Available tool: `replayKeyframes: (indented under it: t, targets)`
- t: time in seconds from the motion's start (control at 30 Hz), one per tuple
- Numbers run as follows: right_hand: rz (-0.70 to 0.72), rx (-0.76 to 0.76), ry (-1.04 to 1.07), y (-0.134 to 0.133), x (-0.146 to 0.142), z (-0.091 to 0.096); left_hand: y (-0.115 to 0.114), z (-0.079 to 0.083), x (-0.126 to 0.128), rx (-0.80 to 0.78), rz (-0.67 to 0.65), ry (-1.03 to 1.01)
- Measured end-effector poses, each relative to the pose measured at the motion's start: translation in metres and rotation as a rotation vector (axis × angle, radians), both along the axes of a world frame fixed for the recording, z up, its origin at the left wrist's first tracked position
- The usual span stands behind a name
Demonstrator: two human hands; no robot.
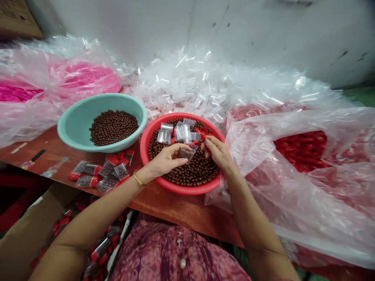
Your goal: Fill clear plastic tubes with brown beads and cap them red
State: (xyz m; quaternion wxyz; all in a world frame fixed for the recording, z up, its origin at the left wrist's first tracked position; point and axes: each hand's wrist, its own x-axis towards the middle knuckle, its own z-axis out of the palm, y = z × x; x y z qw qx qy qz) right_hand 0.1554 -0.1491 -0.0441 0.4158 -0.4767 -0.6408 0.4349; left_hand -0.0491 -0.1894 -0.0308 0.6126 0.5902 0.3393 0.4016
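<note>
Clear zip bag (186,154), long axis slanting up-right | left hand (164,160) fingers pinching it | right hand (219,153) fingers pinching red piece (204,149)

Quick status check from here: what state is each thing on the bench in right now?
Left hand: pinching a small clear plastic bag of brown beads.
Right hand: fingers closed on a red plastic piece.
Teal plastic basin: upright, holding brown beads.
Red plastic basin: upright, holding brown beads and empty clear bags.
Filled red-ended bags: heaped on the wooden table.
Clear plastic sack: open, red pieces showing.
</note>
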Motion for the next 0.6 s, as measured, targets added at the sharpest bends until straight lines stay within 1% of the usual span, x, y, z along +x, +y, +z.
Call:
replayKeyframes:
  t: [0.13,0.27,0.3,0.37,0.47,0.53,0.6]
  targets:
    - [-0.004,0.003,0.020,-0.001,-0.001,0.000,-0.003,-0.003,-0.006,0.051,0.069,-0.011]
    - [-0.005,-0.052,0.093,-0.002,-0.003,0.001,-0.006,-0.005,-0.004,0.010,0.062,-0.048]
    - [-0.015,-0.093,0.143,-0.002,-0.003,0.002,-0.006,-0.006,-0.003,-0.002,0.051,-0.045]
    - [-0.024,-0.229,0.279,-0.001,-0.001,0.005,-0.006,-0.007,-0.001,-0.016,0.030,-0.022]
    - [0.046,-0.467,0.450,-0.002,0.001,0.012,-0.005,-0.008,0.000,-0.027,0.038,0.032]
    - [0.124,-0.553,0.501,-0.004,0.002,0.016,-0.006,-0.007,0.000,-0.045,0.042,0.068]
    - [0.163,-0.591,0.528,-0.007,0.002,0.017,-0.007,-0.006,-0.001,-0.086,0.029,0.093]
